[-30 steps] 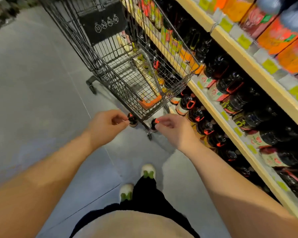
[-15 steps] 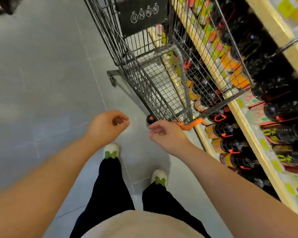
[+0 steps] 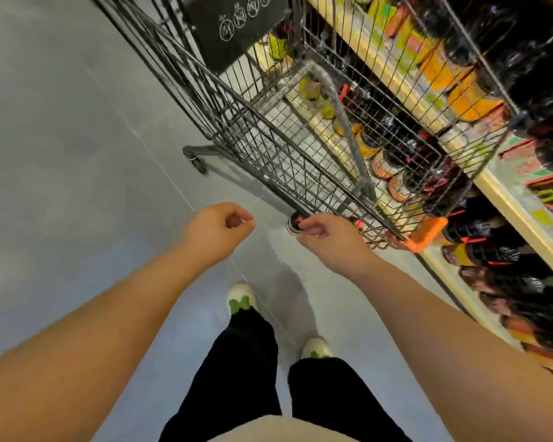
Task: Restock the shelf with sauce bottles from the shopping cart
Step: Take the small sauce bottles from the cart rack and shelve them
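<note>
Sauce bottle (image 3: 293, 223) is pretty much dead centre of the frame. Only its dark top and red cap show, pinched in the right hand's (image 3: 331, 239) grip, right beside the near bottom corner of the shopping cart (image 3: 268, 148). The left hand (image 3: 217, 231), a bit left of centre, is clenched into a curled fist, and I honestly can't tell if that grip has anything in it. A second ago a second bottle was hanging from it; now nothing shows under the fist. Since half a second back the cart looms bigger across the upper right, and both hands are roughly where they were.

The shelf (image 3: 500, 199) runs down the right edge. It has light wood-coloured lips with green and yellow price tags (image 3: 541, 216), and it's packed with dark bottles (image 3: 492, 250) with red caps and orange or green labels. More bottles show through the cart mesh, and I can't say if they're inside it or behind it.

The floor (image 3: 61, 154) is plain grey tile with thin seams, and there are white-and-green shoes (image 3: 240, 298) at bottom centre.

The only marking I can make out is a black sign (image 3: 233, 30) on the cart, top middle, with white circled icons. The labels are too blurry to read.
</note>
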The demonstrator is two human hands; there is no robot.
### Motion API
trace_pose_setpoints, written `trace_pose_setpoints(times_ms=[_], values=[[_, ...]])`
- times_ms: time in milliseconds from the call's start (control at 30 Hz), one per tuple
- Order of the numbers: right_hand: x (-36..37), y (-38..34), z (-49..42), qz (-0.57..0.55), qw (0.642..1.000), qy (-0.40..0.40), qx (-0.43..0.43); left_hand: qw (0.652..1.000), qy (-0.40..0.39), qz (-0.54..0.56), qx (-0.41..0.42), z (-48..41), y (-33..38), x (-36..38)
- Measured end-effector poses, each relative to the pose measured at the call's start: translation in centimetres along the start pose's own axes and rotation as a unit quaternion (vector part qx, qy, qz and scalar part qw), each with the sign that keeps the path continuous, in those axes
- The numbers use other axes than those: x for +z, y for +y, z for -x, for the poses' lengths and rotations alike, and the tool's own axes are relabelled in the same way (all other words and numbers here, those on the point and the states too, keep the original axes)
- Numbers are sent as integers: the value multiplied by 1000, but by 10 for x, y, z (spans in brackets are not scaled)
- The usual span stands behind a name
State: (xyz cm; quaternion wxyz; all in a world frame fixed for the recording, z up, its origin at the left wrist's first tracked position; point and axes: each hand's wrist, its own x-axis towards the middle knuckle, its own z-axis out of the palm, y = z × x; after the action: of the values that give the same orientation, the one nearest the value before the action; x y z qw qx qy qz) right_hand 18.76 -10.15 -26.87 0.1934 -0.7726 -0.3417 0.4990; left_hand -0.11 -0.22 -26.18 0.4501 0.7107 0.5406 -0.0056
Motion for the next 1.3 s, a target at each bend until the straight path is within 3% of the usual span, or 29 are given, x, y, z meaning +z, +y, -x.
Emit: trace_pose_setpoints(times_ms=[167,467,667,767,1067,1300], values=[[20,54,-39,-5,1000,10,24,999,-20,34,-6,-28,-29,57],[92,197,-151,-52,996,39,53,993,12,109,-48,-105,-118,193],[139,280,-240,-52,996,40,57,994,46,95,-26,-164,-169,248],[157,313,-281,-63,994,78,41,996,64,54,-22,-187,-184,263],[178,334,-344,-201,970,123,52,997,47,-51,-14,-184,-202,275],[193,331,-370,-263,941,205,54,999,31,2,-27,-179,-212,273]])
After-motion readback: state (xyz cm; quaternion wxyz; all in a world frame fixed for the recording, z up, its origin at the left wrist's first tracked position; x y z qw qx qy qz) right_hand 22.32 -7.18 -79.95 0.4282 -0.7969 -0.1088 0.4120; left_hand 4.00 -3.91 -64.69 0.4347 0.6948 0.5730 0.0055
